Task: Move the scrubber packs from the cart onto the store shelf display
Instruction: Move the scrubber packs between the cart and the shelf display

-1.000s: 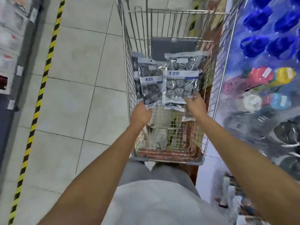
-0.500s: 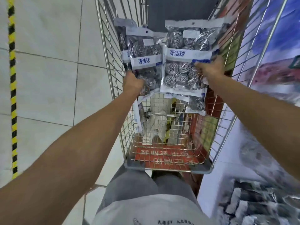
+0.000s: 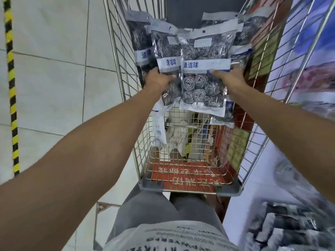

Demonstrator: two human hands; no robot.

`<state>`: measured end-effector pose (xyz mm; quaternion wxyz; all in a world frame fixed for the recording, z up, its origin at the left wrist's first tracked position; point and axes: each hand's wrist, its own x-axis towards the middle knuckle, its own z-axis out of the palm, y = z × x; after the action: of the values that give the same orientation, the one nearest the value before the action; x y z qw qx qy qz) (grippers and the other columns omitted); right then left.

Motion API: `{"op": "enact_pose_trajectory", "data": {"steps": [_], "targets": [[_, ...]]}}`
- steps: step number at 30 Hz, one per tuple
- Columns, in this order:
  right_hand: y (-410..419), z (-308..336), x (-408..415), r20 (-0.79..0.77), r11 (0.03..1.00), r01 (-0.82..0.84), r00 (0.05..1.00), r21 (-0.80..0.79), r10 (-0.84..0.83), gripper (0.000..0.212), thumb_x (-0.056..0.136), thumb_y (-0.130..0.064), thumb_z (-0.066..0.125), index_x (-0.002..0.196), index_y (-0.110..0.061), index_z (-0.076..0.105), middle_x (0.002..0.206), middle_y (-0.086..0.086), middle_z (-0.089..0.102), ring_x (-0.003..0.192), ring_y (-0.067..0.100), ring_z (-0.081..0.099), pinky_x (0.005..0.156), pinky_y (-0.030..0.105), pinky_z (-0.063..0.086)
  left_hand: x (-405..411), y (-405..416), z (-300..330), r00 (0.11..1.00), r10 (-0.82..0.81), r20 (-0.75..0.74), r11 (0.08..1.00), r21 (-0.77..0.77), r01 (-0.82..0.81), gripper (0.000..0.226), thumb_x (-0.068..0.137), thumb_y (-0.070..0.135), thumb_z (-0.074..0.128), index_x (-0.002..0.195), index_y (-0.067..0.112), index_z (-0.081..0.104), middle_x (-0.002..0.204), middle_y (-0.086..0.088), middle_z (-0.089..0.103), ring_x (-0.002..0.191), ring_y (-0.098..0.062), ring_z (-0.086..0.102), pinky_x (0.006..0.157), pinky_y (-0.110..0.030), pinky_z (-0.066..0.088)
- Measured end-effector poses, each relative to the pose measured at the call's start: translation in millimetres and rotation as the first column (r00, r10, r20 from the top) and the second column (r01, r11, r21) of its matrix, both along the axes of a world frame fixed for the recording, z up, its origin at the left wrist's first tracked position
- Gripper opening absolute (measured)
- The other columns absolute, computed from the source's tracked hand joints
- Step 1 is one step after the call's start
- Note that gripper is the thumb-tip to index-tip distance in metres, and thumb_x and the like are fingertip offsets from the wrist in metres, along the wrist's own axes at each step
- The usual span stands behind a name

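Clear scrubber packs with steel-wool balls and a white band of blue characters are held up over the wire cart (image 3: 125, 73). My left hand (image 3: 158, 80) grips a bunch of packs (image 3: 165, 51) at its lower half. My right hand (image 3: 228, 78) grips another bunch, its front pack (image 3: 203, 77) facing me, with more packs behind it at the right. The two bunches touch in the middle. Both are raised above the cart's floor.
The cart's bottom holds white and mixed items (image 3: 181, 140) and a red sign (image 3: 188, 175). A shelf display with dark packs (image 3: 290, 225) lies at the lower right, blurred. Tiled floor with a yellow-black stripe (image 3: 11, 87) is at the left.
The two bunches of packs came together in the middle and rose slightly. My view tilted further down over the cart.
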<state>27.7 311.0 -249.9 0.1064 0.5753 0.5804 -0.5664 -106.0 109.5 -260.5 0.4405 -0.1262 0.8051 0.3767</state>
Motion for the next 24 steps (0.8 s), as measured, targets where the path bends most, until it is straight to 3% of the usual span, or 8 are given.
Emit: {"op": "enact_pose_trajectory", "data": {"steps": [4,6,9,12,14,18,21,24], "targets": [[-14,9,2,-0.012,0.995,-0.093,0.996,-0.022,0.092,0.048,0.083,-0.006,0.082,0.126,-0.010,0.060,0.109,-0.006,0.072,0.093,0.007,0.069,0.072,0.015,0.055,6,5,-6,0.999,-0.002,0.042,1.000,0.029,0.000,0.070,0.075,0.014,0.090,0.133,0.016,0.052,0.120,0.000,0.069,0.116,-0.021,0.064,0.108,-0.041,0.048],[-23,15,13,-0.034,0.995,-0.096,0.995,-0.009,0.095,0.049,0.084,-0.004,0.080,0.130,-0.009,0.062,0.117,0.000,0.073,0.105,0.014,0.070,0.088,0.024,0.057,7,4,-1,1.000,0.007,0.012,1.000,0.027,-0.007,0.058,0.081,0.011,0.085,0.132,0.017,0.058,0.117,0.001,0.070,0.106,-0.017,0.065,0.095,-0.034,0.053],[-37,33,34,-0.089,0.998,-0.058,0.995,-0.031,0.055,0.051,0.086,-0.002,0.077,0.134,-0.010,0.060,0.120,-0.001,0.072,0.106,0.010,0.068,0.084,0.018,0.053,7,-4,13,1.000,-0.005,0.003,0.998,0.055,0.004,0.044,0.087,0.009,0.079,0.128,0.016,0.063,0.113,-0.001,0.071,0.087,-0.009,0.063,0.070,-0.023,0.048],[-49,67,54,-0.156,0.998,0.036,0.987,-0.044,-0.042,0.054,0.087,-0.004,0.077,0.136,-0.014,0.058,0.117,-0.007,0.071,0.100,-0.002,0.063,0.076,0.011,0.044,10,-18,45,1.000,0.009,0.002,0.994,0.112,-0.009,0.039,0.087,0.002,0.076,0.122,0.013,0.066,0.112,0.000,0.073,0.098,-0.012,0.066,0.092,-0.034,0.053],[-56,98,69,-0.203,0.994,0.094,0.974,-0.063,-0.105,0.052,0.087,-0.007,0.078,0.134,-0.016,0.060,0.114,-0.012,0.071,0.099,-0.005,0.062,0.078,0.012,0.040,16,-30,75,0.999,0.016,0.035,0.985,0.172,-0.022,0.038,0.087,0.002,0.074,0.122,0.012,0.065,0.113,0.000,0.073,0.106,-0.015,0.065,0.095,-0.037,0.048],[-71,176,99,-0.280,0.984,0.139,0.946,-0.111,-0.166,0.041,0.080,-0.011,0.083,0.117,-0.021,0.067,0.106,-0.012,0.076,0.111,0.009,0.066,0.096,0.028,0.046,35,-67,137,0.994,0.034,0.102,0.976,0.213,-0.055,0.073,0.076,0.007,0.083,0.142,0.017,0.053,0.126,-0.004,0.069,0.117,-0.027,0.064,0.101,-0.053,0.051],[-88,231,123,-0.331,0.971,0.181,0.916,-0.158,-0.225,0.062,0.066,-0.022,0.087,0.124,-0.017,0.066,0.116,-0.001,0.076,0.117,0.020,0.066,0.113,0.045,0.043,49,-100,187,0.986,0.003,0.164,0.957,0.286,-0.050,0.061,0.077,0.003,0.081,0.132,0.019,0.059,0.119,-0.009,0.073,0.107,-0.036,0.069,0.095,-0.057,0.055],[-115,271,152,-0.372,0.961,0.199,0.892,-0.191,-0.259,0.047,0.079,-0.021,0.085,0.119,-0.029,0.062,0.114,-0.004,0.075,0.118,0.018,0.062,0.114,0.044,0.037,71,-129,241,0.977,-0.090,0.192,0.915,0.404,0.005,0.050,0.082,-0.003,0.075,0.128,0.010,0.061,0.110,-0.014,0.074,0.093,-0.033,0.072,0.077,-0.054,0.063]]}}
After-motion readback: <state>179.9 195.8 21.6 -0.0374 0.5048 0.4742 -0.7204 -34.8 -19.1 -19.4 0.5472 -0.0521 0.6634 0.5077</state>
